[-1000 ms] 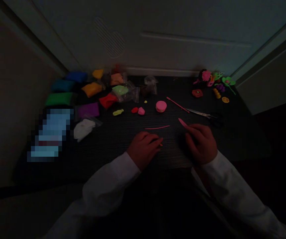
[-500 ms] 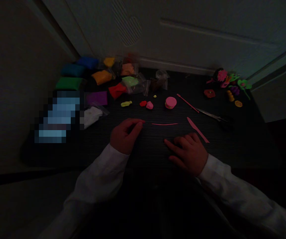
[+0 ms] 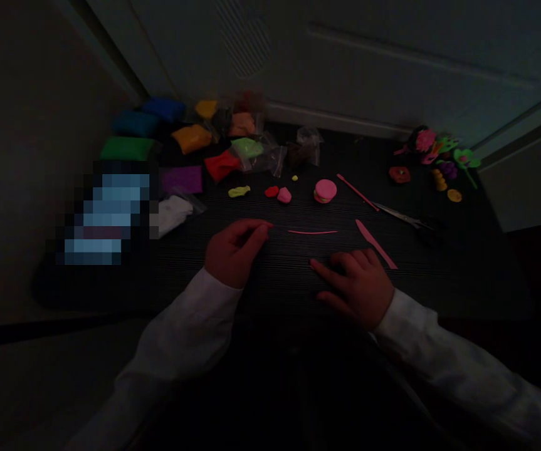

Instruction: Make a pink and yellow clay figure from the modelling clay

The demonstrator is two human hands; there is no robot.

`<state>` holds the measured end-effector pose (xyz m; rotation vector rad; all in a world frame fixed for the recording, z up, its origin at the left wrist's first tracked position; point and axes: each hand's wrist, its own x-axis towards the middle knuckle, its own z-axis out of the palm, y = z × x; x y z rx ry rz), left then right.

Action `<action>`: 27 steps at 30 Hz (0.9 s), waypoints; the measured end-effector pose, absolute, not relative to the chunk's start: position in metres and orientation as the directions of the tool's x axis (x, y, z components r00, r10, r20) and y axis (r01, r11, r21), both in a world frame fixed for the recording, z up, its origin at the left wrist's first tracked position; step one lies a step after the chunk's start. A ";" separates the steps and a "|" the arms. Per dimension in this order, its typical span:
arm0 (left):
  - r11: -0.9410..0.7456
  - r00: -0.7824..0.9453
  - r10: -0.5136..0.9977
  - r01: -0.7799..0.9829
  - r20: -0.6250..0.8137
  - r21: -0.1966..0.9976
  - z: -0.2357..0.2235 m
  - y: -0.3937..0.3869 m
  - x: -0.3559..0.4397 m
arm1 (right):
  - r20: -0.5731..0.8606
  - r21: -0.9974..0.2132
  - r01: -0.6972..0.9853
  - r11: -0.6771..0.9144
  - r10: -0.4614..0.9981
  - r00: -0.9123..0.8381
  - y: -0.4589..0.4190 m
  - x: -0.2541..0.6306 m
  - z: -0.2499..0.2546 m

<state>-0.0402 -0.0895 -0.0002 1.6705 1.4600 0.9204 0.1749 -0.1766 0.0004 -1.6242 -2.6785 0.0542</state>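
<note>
Pink strand [image 3: 312, 232] lies on table [image 3: 279, 275] near my left hand [image 3: 230, 254], fingertips together, can't tell on what, my right hand [image 3: 360, 285] loosely spread; strand looks light, soft, tearable, best lifted mid-length

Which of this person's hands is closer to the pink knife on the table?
The right hand. It is close beside the pink knife, to its left and nearer the person; the left hand is much farther left, beyond the thin pink strip.
</note>
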 end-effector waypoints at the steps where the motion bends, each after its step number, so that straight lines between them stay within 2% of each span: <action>1: -0.096 0.112 0.993 0.485 0.047 0.870 0.000 -0.089 -0.040 | -0.002 -0.029 0.889 0.456 0.890 -0.457 -0.177 0.175 0.000; 7: -0.088 0.134 0.991 0.475 0.027 0.875 0.000 -0.089 -0.041 | -0.014 -0.051 0.827 0.560 0.828 -0.561 -0.178 0.175 0.004; 13: -0.091 0.135 0.990 0.480 0.029 0.872 0.000 -0.089 -0.041 | 0.018 -0.013 0.889 0.457 0.889 -0.457 -0.177 0.175 0.001; 18: -0.112 0.142 0.989 0.483 0.048 0.868 -0.001 -0.089 -0.041 | -0.043 -0.044 0.833 0.552 0.832 -0.553 -0.179 0.174 0.004; 23: -0.102 0.145 0.989 0.484 0.035 0.869 -0.002 -0.089 -0.041 | -0.002 -0.014 0.910 0.415 0.910 -0.415 -0.177 0.174 0.001; 27: -0.099 0.155 0.988 0.486 0.026 0.869 -0.001 -0.089 -0.041 | 0.043 -0.087 0.905 0.417 0.909 -0.415 -0.177 0.177 -0.003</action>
